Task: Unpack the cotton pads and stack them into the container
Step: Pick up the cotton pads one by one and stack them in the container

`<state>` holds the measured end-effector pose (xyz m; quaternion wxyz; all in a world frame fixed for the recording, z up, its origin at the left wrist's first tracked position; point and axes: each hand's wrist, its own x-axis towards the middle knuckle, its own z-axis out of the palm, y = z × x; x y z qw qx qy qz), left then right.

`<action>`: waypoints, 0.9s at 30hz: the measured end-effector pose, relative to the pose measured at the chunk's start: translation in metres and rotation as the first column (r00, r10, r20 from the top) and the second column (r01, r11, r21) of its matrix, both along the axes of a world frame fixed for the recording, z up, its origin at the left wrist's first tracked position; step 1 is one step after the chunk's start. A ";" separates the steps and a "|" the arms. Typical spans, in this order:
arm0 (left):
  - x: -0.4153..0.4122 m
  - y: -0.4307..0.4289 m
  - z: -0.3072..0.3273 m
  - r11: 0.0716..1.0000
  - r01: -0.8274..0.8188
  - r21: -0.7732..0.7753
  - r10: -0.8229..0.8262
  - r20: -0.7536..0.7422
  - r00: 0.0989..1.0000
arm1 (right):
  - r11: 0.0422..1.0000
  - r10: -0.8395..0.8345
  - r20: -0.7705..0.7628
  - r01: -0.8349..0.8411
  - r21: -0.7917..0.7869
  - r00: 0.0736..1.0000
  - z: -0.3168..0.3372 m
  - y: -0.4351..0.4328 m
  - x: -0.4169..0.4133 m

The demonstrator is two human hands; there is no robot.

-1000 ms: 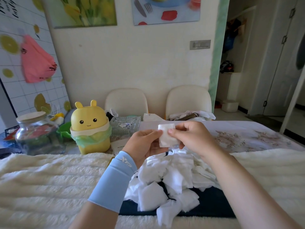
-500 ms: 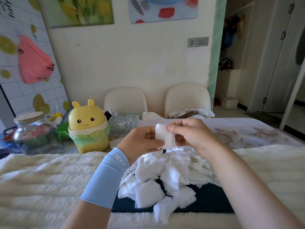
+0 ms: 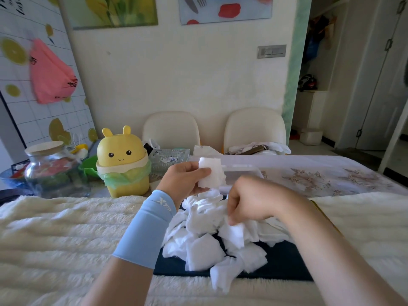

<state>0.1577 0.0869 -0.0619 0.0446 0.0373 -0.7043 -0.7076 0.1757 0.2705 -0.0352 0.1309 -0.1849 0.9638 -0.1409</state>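
Two chairs, two pictures, one jar, one yellow bin — cotton pads uncountable.

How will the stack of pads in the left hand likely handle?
Probably light: the left hand holds the stack of pads aloft in a fingertip grip. Likely soft and floppy, as pads in the pile lie crumpled. Its uneven right edge suggests layers could slide apart.

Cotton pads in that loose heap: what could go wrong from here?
1. The left hand grips its stack at one side only; pads might slip out.
2. The right hand pinches a pad in the tangled pile; neighbours may lift with it or slide off the mat, where one overhangs the front.
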 end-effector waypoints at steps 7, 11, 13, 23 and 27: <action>0.000 -0.001 0.002 0.997 -0.056 -0.046 0.055 -0.008 0.998 | 0.997 -0.005 0.044 0.002 0.073 0.999 0.003 0.004 0.004; 0.000 0.001 0.002 0.993 -0.070 -0.097 0.068 -0.026 0.997 | 0.996 0.037 0.018 -0.039 0.078 0.999 -0.008 -0.008 0.001; 0.000 0.000 0.002 0.991 -0.078 -0.113 0.075 -0.031 0.997 | 0.996 0.009 -0.011 -0.010 -0.092 1.000 -0.001 0.002 -0.004; 0.000 0.008 0.000 0.993 -0.048 -0.109 0.046 -0.026 0.999 | 0.458 0.040 0.212 0.170 -0.872 0.977 -0.003 0.026 -0.023; 0.006 0.015 0.003 0.993 0.098 0.071 -0.099 0.009 0.995 | 0.344 -0.088 0.252 0.267 -0.900 0.964 -0.007 0.018 -0.026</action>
